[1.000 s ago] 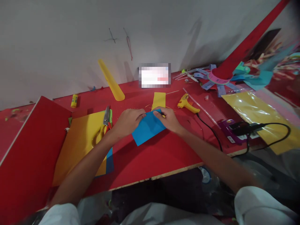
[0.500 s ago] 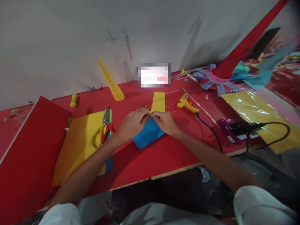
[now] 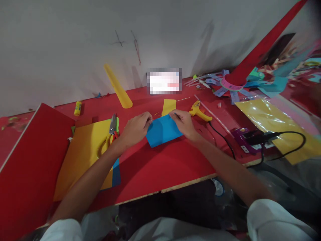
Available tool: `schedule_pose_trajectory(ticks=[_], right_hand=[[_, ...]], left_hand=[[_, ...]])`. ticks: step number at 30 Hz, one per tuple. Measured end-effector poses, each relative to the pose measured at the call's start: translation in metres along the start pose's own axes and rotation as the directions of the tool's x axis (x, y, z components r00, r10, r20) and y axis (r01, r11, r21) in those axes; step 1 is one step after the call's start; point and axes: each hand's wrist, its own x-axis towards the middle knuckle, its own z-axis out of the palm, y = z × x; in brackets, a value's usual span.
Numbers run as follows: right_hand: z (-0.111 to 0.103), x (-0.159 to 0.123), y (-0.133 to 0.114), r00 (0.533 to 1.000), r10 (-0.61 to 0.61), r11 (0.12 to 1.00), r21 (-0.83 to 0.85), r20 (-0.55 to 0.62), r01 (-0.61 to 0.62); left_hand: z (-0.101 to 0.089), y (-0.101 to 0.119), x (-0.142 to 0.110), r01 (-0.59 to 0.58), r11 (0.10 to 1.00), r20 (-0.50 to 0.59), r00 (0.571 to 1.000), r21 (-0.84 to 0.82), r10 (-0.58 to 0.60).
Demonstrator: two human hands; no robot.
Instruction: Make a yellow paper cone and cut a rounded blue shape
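A blue sheet of paper point(image 3: 164, 130) is held up between my hands over the red table. My left hand point(image 3: 136, 129) pinches its upper left corner, and my right hand point(image 3: 185, 124) grips it along the upper right edge. Just behind the blue paper, a yellow paper strip point(image 3: 169, 106) lies on the table, its near end hidden by the blue. A yellow glue gun point(image 3: 200, 112) rests right of my right hand. To the left of my left hand, scissors point(image 3: 113, 125) lie on yellow sheets point(image 3: 82, 144), partly covered by my forearm.
A yellow paper cone point(image 3: 119, 87) and a glue stick point(image 3: 78, 108) stand at the back. Right: a tall red cone point(image 3: 265, 43) in a pink ring, a purple power socket point(image 3: 247, 140) with a black cable, a glossy yellow packet point(image 3: 278, 127). A red board point(image 3: 37, 160) rises at left.
My hands have moved apart, the right one further right and up. The blue paper now stretches wider between them and covers more of the yellow strip.
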Motion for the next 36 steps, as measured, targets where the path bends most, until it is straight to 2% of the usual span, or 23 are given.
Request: schedule_pose_trajectory(ticks=[4, 8, 14, 20, 25, 27, 30, 36], right_hand=[[-0.010, 0.008, 0.007, 0.995, -0.036, 0.999, -0.025, -0.096, 0.034], [-0.010, 0.009, 0.008, 0.994, -0.047, 0.999, 0.001, -0.094, 0.047], [-0.006, 0.008, 0.008, 0.994, -0.050, 0.999, 0.007, -0.096, 0.051], [-0.008, 0.009, 0.011, 0.995, -0.032, 0.998, 0.053, -0.092, 0.037], [-0.008, 0.010, 0.011, 0.996, -0.016, 0.999, 0.050, -0.093, 0.021], [-0.007, 0.010, 0.012, 0.994, 0.006, 0.996, 0.087, -0.109, 0.004], [-0.005, 0.010, 0.014, 0.988, 0.087, 0.981, 0.183, -0.129, -0.063], [-0.003, 0.009, 0.020, 0.970, 0.233, 0.908, 0.372, -0.068, -0.193]], left_hand=[[-0.012, -0.008, 0.002, 0.038, 0.999, 0.017, 0.999, 0.030, -0.039], [-0.017, -0.011, 0.001, 0.054, 0.997, 0.051, 0.997, 0.053, -0.057], [-0.016, -0.011, 0.001, 0.067, 0.994, 0.089, 0.993, 0.089, -0.075], [-0.015, -0.014, 0.002, 0.037, 0.998, 0.072, 0.997, 0.058, -0.041], [-0.023, -0.011, 0.003, 0.060, 0.997, 0.014, 0.998, 0.051, -0.061], [-0.028, -0.008, 0.001, 0.072, 0.997, -0.007, 0.997, 0.008, -0.072], [-0.034, 0.001, -0.002, 0.045, 0.989, -0.030, 0.998, -0.140, -0.049], [-0.041, 0.019, -0.008, -0.055, 0.965, -0.079, 0.996, -0.257, 0.036]])
